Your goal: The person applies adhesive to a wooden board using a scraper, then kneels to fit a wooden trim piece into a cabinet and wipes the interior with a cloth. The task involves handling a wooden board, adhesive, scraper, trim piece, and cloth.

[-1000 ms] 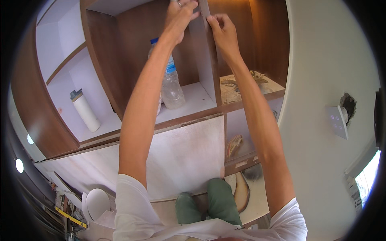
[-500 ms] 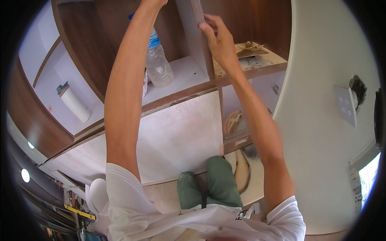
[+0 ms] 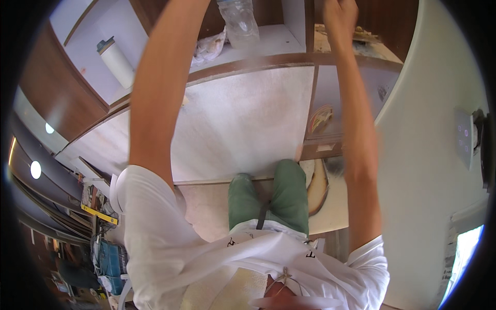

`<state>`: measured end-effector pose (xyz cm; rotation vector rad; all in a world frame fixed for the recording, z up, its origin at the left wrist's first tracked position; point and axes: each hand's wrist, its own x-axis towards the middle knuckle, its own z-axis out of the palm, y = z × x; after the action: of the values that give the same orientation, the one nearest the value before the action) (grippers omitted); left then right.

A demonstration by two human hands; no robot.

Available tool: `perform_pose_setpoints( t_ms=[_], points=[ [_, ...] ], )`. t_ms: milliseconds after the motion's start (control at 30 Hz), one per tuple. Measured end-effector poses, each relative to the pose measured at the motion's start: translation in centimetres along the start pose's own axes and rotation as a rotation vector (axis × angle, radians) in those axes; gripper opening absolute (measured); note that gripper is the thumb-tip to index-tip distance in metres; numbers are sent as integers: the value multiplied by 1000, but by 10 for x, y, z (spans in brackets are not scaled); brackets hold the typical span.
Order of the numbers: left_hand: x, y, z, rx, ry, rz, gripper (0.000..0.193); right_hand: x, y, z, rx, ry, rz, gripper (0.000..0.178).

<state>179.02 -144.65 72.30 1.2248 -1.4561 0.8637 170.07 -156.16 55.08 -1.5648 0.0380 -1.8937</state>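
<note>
My left forearm (image 3: 157, 98) reaches up past the top edge, so my left hand is out of view. At the top right, my right hand (image 3: 341, 18) is raised in front of a brown cabinet compartment, just right of the upright divider (image 3: 310, 23). It is blurred and cut by the top edge, so its finger pose and any held thing cannot be made out. A clear plastic bottle (image 3: 240, 26) stands on the white shelf (image 3: 281, 39) between my arms. Beside the bottle lies a crumpled whitish wrapper or cloth (image 3: 211, 47).
A white tumbler with a grey lid (image 3: 118, 64) stands in the left compartment. Below the shelf is a pale panel (image 3: 243, 119). Small items lie on the right shelf (image 3: 380, 49). A switch plate (image 3: 464, 137) hangs off the right wall. A yellow level (image 3: 99, 214) lies lower left.
The view has shifted, so the cabinet sits higher in the picture. My right hand has left the divider's edge and is now to its right. My left hand's visible edge has gone out of view.
</note>
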Motion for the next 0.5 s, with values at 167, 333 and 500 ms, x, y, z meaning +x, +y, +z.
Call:
perform_pose_setpoints(
  t_ms=[167, 333, 500],
  points=[
    [-167, -38, -83, 469, -192, -161, 52, -112, -5, -77, -32, -43, 131, 30],
    [-241, -78, -104, 723, -529, -581, 56, -175, -10, -64, 0, -137, 114, 13],
    [-243, -72, -105, 814, -491, -632, 28, -180, -41, -49, 81, -193, 27, 9]
  ],
)
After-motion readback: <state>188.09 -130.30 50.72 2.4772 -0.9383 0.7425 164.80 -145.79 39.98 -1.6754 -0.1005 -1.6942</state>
